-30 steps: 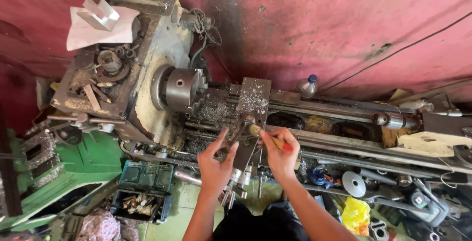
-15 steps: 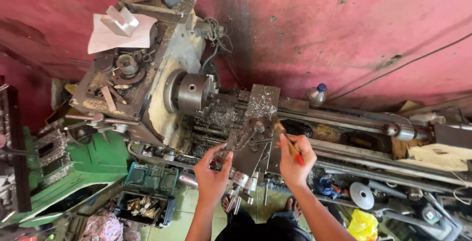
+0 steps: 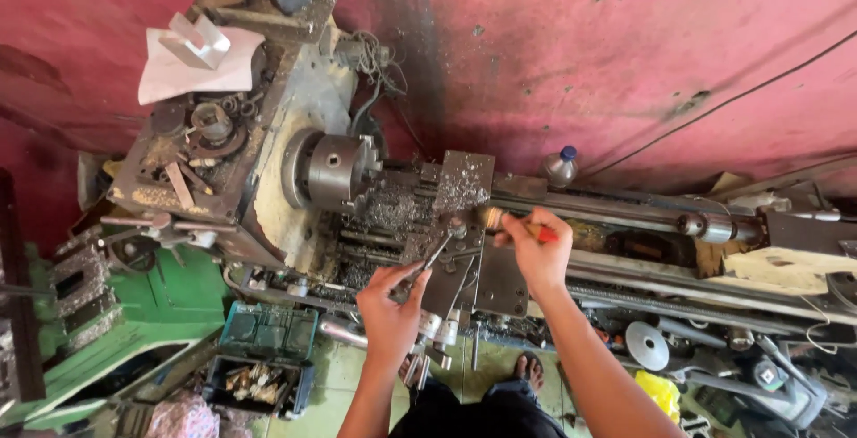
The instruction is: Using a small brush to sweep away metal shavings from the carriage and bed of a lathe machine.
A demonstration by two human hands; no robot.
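Both hands have crept up and a touch rightward against the half-second-old view, and the lathe now sits larger and more central as the head camera settles over it. Left hand (image 3: 391, 308) is closed around a slim metal wrench (image 3: 430, 259) — fingers curled shut on its handle, its far end angled up toward the tool post (image 3: 457, 228) on the carriage, likely so the hand has leverage on a clamp bolt from the operator's side. Right hand (image 3: 536, 255) grips a paintbrush (image 3: 513, 224) with a red handle, fingers wrapped tight, the bristle end pointing left just beside the tool post; held low and level like that, it seems placed to sweep swarf off the slide. And swarf there is — grey metal chips (image 3: 393, 210) heaped between the three-jaw chuck (image 3: 332, 168) and the carriage, more dusted across the flat plate (image 3: 462, 181) standing behind.

Up on the headstock (image 3: 192, 148) lie loose tools and a sheet of white paper (image 3: 192, 67) weighted by a metal angle piece. A small bottle (image 3: 560, 168) stands at the bed's far side.

What the wrench head actually bites on is hidden among chips and shadow. Whether anything sits in the chuck — I cannot tell. The tailstock end runs off at right, and the green tool tray (image 3: 263, 344) below is half in shade.
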